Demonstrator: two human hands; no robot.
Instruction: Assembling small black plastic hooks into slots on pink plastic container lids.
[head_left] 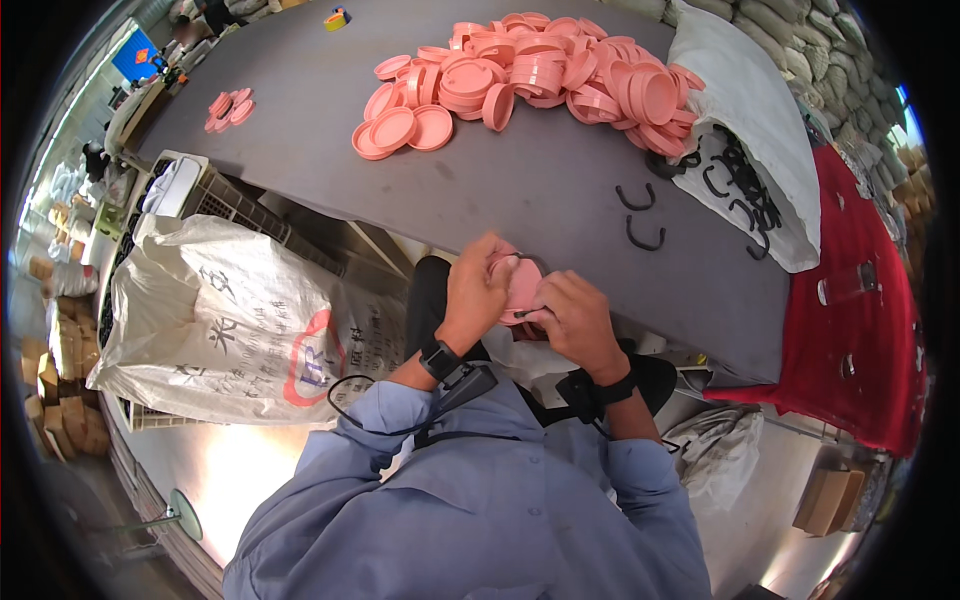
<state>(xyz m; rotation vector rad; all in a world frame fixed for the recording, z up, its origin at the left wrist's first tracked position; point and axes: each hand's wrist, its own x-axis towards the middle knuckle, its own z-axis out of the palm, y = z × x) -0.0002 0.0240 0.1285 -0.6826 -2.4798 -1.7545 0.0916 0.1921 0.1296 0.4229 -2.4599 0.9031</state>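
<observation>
Over my lap, at the table's near edge, my left hand point(477, 287) is closed round a pink round plastic lid point(524, 284). My right hand point(578, 316) pinches a thin black curved handle point(521, 314) against the lid's lower right rim. Another bit of black shows at the lid's upper edge by my left fingers; how the handle joins the lid is hidden. Two loose black C-shaped handles point(646, 236) lie on the table beyond my right hand. A heap of similar pink lids point(540, 75) covers the far part of the table.
A white woven sack point(775, 140) spills black handles at the table's right, beside a red cloth point(850, 310). Several pink pieces point(230, 108) and a yellow tape roll point(337, 19) lie farther off. Left of my legs stands a large white sack point(230, 310) by a crate point(225, 200).
</observation>
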